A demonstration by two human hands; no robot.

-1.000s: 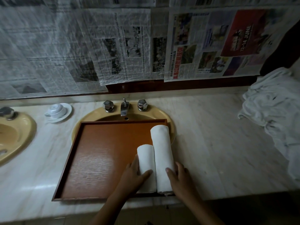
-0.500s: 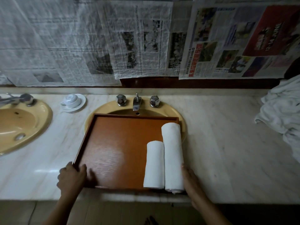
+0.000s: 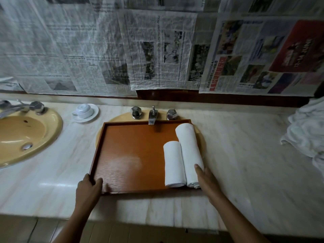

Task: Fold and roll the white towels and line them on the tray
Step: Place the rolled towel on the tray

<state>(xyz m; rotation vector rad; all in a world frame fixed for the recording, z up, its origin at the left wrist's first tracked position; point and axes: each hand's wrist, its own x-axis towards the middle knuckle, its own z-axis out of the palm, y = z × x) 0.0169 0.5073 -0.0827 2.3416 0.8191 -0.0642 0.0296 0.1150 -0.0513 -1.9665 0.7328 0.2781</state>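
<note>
A brown wooden tray [image 3: 129, 155] lies over a yellow sink on the marble counter. Two rolled white towels lie side by side at its right: a short roll [image 3: 174, 163] and a longer roll [image 3: 189, 151] against the right rim. My left hand [image 3: 88, 188] grips the tray's near-left corner, thumb inside the rim. My right hand [image 3: 206, 179] holds the tray's near-right corner, its fingers lying along the long roll. A heap of loose white towels [image 3: 306, 134] sits at the far right of the counter.
A second yellow sink [image 3: 22, 132] with a tap is at the left. An upturned cup on a saucer [image 3: 85, 112] stands behind the tray's left corner. The tap and two knobs [image 3: 153, 114] rise at the tray's back edge. Newspaper covers the wall.
My left hand left the short roll and took hold of the tray's near-left corner. My right hand slid from the long roll's end to the tray's right corner.
</note>
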